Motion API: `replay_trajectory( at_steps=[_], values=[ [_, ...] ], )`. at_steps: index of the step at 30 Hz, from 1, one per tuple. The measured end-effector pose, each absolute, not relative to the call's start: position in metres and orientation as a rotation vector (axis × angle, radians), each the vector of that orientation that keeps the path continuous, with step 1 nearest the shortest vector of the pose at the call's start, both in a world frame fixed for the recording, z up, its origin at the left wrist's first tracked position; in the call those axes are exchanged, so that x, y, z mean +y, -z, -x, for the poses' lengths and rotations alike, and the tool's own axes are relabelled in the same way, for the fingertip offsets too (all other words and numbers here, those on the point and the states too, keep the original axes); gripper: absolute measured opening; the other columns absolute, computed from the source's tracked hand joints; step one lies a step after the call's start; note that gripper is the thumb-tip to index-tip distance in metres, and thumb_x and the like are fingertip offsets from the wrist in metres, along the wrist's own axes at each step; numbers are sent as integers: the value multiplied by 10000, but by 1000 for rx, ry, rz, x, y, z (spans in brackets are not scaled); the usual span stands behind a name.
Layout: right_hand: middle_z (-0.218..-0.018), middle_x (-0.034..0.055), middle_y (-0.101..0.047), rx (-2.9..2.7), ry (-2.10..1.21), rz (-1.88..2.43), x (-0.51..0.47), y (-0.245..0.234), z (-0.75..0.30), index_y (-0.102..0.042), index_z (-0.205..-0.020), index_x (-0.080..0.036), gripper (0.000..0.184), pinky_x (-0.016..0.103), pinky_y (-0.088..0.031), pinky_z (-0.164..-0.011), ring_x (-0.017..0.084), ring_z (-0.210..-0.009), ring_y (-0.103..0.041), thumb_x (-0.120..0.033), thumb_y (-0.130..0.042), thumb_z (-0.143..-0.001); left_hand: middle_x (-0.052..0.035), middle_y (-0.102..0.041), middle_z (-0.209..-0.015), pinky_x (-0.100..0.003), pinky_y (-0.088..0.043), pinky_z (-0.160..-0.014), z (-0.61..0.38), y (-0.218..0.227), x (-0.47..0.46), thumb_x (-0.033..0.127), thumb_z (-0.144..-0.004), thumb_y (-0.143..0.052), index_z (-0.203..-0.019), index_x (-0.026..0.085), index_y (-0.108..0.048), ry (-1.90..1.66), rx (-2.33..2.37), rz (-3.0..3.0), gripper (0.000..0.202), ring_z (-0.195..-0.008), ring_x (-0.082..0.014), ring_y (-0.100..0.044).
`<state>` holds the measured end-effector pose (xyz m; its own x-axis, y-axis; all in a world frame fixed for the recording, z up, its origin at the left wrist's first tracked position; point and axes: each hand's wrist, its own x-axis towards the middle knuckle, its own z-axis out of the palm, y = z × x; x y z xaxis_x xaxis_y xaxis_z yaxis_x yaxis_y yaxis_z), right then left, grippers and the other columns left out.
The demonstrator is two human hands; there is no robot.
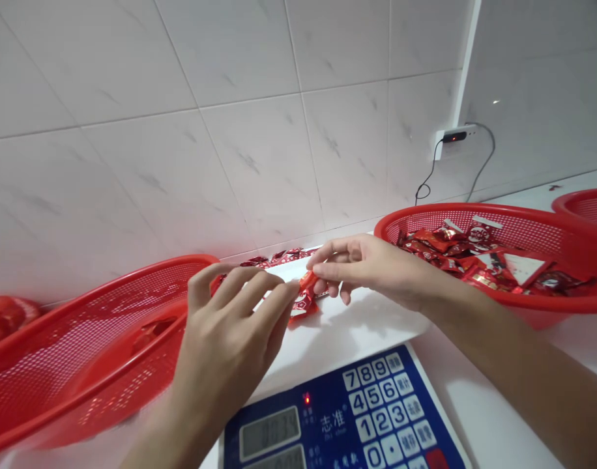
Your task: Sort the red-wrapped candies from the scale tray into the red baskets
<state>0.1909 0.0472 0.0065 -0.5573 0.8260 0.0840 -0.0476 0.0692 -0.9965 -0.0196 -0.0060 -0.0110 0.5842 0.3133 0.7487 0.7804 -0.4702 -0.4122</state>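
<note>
Over the white pan [357, 319] of a scale, my right hand [362, 267] pinches the upper end of a small red-wrapped candy [307, 281] between thumb and forefinger. My left hand [234, 306] comes in from the other side, fingers bent and closed at the candy's lower left; its thumb is hidden. Just beneath the fingers, another red wrapped candy [304, 307] shows at the pan. Part of a red wrapper [217, 284] peeks out behind my left knuckles. The scale's blue keypad panel [337, 417] faces me, its display lit.
On the right stands a red basket [474, 210] of wrapped candies [479, 254]; another red basket [83, 306] is at left, a red packet inside. More candies [289, 255] lie behind the pan. A tiled wall [259, 150] closes the back, with a socket [452, 140] and cables.
</note>
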Motion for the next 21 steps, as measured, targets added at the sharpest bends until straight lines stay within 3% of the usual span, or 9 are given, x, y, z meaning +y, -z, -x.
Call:
replay_trajectory(
  at_steps=[3,7,10,15,18,21],
  values=[
    [-685,0,-698,-1586,-1478,865,49,-5,-185,-689,-804,-125,224,158,-523,-576,53,-562,-620,70,-609,-882,-14,-768,-859,-405,-438,-840,19,7,-6,330,-998,-627,-941,241,-718,944,-1043,2190,140,-839,-249,-688],
    [-691,3,-713,-1596,-1494,829,49,-5,-183,-695,-725,-127,284,146,-539,-597,53,-598,-649,99,-590,-862,-12,-787,-928,-298,-489,-679,18,2,-3,501,-956,-632,-948,252,-746,1218,-1592,2511,274,-853,-221,-719],
    [-692,2,-722,-1623,-1511,812,46,-5,-182,-700,-710,-126,300,134,-539,-612,48,-610,-655,111,-580,-849,7,-789,-857,-263,-506,-670,16,2,-2,523,-953,-611,-873,259,-772,1205,-1759,2724,320,-813,-201,-730],
    [-700,6,-717,-1684,-1498,781,47,-4,-182,-699,-695,-132,290,158,-547,-655,62,-639,-653,97,-567,-815,22,-779,-783,-224,-439,-516,12,1,-3,461,-941,-615,-836,259,-777,1235,-1692,2669,280,-670,-171,-684],
    [-766,14,-720,-1741,-1367,808,48,-7,-188,-709,-711,-153,241,179,-527,-639,94,-712,-660,46,-601,-793,6,-782,-793,-254,-489,-579,12,2,-3,449,-950,-594,-844,247,-774,1189,-1702,2634,291,-672,-185,-687],
    [-881,25,-740,-1728,-1113,915,46,-15,-201,-749,-799,-184,173,203,-495,-618,122,-770,-658,-37,-658,-793,-40,-789,-903,-365,-548,-750,14,10,2,425,-927,-634,-881,250,-789,1038,-1678,2524,238,-834,-255,-715]
  ],
)
